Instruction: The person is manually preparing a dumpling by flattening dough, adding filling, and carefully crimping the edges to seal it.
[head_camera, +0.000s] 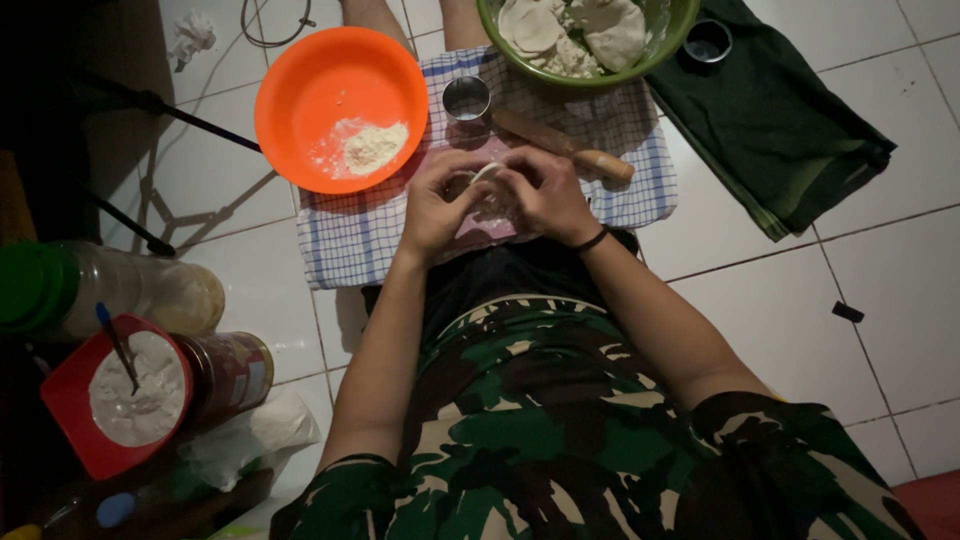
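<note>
Both hands, left hand (437, 207) and right hand (545, 195), pinch a small pale dough piece (486, 176), mostly hidden by fingers; the green plastic bowl (668, 38) is cut off up top.

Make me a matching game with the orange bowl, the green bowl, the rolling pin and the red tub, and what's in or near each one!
Things:
1. orange bowl
2. green bowl
3. rolling pin
4. red tub

Descriptions:
A. lies on the checked cloth, just beyond the hands
B. holds lumps of dough
C. has a little heap of flour
D. has white paste and a spoon standing in it

Pairs: 1-C, 2-B, 3-A, 4-D
</note>
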